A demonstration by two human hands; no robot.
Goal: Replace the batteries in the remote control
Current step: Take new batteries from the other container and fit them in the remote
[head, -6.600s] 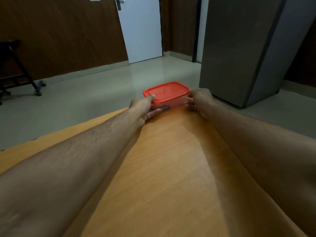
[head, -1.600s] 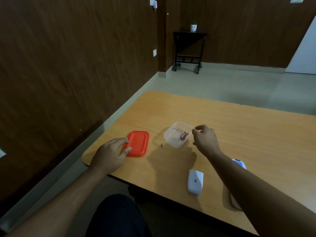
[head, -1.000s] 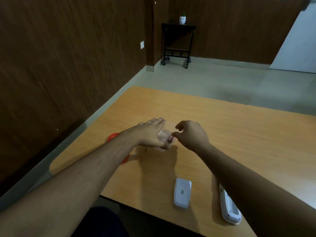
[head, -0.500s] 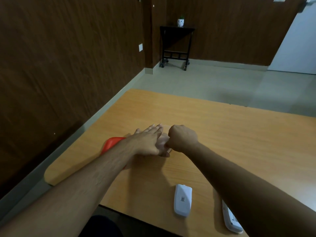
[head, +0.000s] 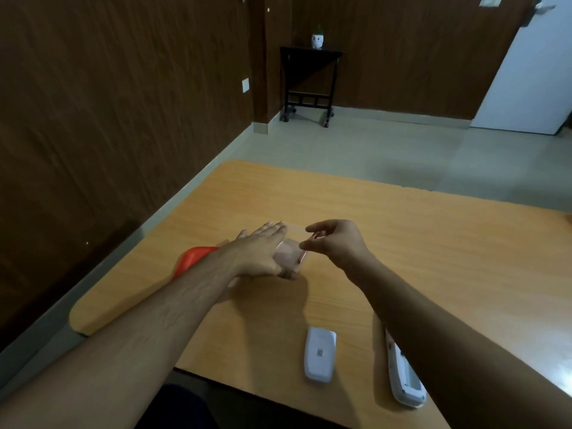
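One slim red-and-silver battery (head: pixel 312 242) is pinched in the right hand (head: pixel 335 244) fingers above the clear plastic tub (head: pixel 291 258), which the flat left hand (head: pixel 258 253) steadies; lift straight, then carry it to the white remote control (head: pixel 404 374) near the counter (head: pixel 433 258) edge.

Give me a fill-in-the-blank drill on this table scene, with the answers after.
1. The right hand pinches a ____ above the clear box.
2. The left hand lies flat with its fingers ____ over the box.
3. The lid showing behind the left forearm is ____ in colour.
4. The battery cover lies to the ____ of the remote.

Missing words: battery; straight; red; left
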